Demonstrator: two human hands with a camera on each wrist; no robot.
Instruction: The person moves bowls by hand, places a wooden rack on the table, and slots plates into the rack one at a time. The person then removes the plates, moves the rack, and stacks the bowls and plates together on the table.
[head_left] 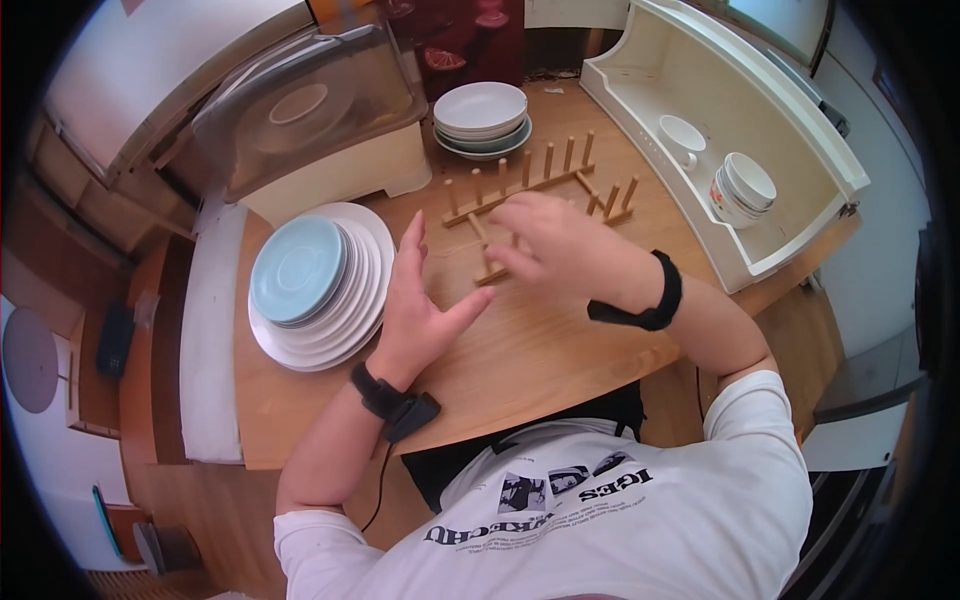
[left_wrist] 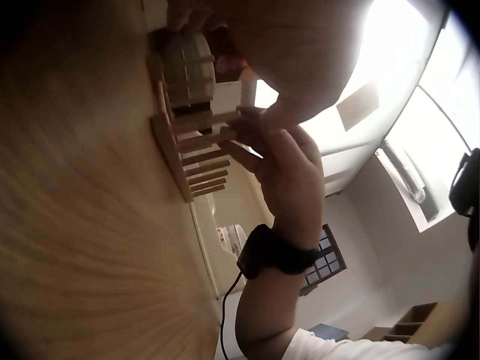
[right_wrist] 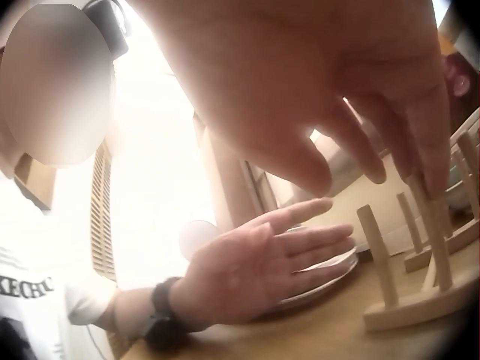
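A wooden dish rack [head_left: 540,186] with upright pegs lies on the table in front of the person. The right hand [head_left: 565,245] is over its near side, fingers bent slightly downward. In the right wrist view, those fingertips overlap the top of a peg [right_wrist: 433,240], and nothing is gripped between thumb and fingers. To the left, the left hand [head_left: 415,310] is raised with thumb and fingers spread, holding nothing. Beside it stands a stack of white plates [head_left: 375,235] topped by a light blue plate [head_left: 295,270].
Behind the rack is a stack of bowls [head_left: 480,110]. A white open-fronted cabinet [head_left: 700,215] on the right holds a white cup [head_left: 682,138] and a stack of small bowls [head_left: 745,185]. At the back left stands a box with a see-through lid [head_left: 310,120].
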